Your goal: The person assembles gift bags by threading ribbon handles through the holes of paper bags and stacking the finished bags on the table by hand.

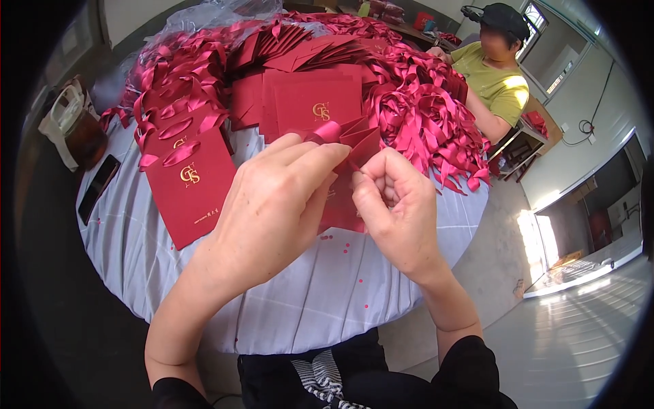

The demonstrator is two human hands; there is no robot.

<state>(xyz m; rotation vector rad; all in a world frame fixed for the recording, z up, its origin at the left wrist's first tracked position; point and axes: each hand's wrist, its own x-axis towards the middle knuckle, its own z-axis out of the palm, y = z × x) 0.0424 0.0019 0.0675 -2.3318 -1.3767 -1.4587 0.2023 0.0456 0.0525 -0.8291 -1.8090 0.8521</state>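
Over the near part of the table, my left hand (272, 198) is closed around the upper side of a small red paper gift bag (343, 208). A loop of pink-red satin ribbon (328, 131) shows above its fingers. My right hand (398, 211) is pinched at the bag's open top, thumb against forefinger, on what looks like an end of ribbon; the fingertips partly hide it. Left of my hands lie finished-looking red bags (187, 198) with gold print and ribbon handles, overlapping in a row. Beyond the held bag are flat red bags (317, 99) in stacks.
A large heap of loose ribbons (429, 116) covers the table's right side. Clear plastic wrap (197, 24) lies at the back. A phone (99, 187) and a dark drink container (87, 140) are at the left edge. Small red dots dot the pale cloth (300, 300). A co-worker (494, 75) sits far right.
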